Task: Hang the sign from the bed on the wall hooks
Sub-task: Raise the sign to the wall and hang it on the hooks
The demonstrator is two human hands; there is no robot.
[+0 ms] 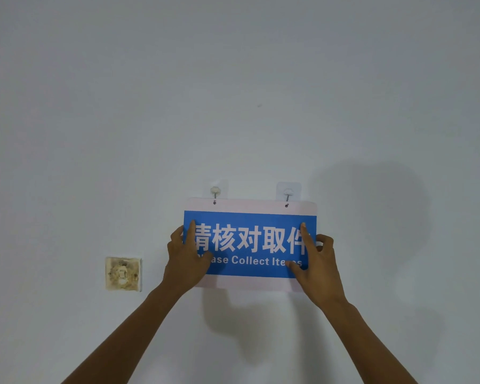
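two hands on the sign and we're right at the business end of this one. starting at the left, a stained old switch plate (pixel 123 273) sits on the wall (pixel 233 79), well apart from the action. next along, the left hand (pixel 185 260) grips the sign's left edge, thumb and forefinger laid on the blue face, remaining fingers curled round behind. the sign (pixel 250 245) is flat against the wall, nearly level, its pale top strip up at the hooks. the left hook (pixel 215 191) lines up with the left hole, and the right hook (pixel 288 194) with the right hole; each hook looks to run down into its hole, though whether both are fully seated is too small to tell. over on the right, the right hand (pixel 317 261) clamps the right edge, thumb and forefinger pressed on the print.

so, by my read, hanging is all but done: what's left is confirming both holes are caught, then letting go. plenty of bare wall above and to the right, nothing crowding the sign's edges, and both arms have open room below.
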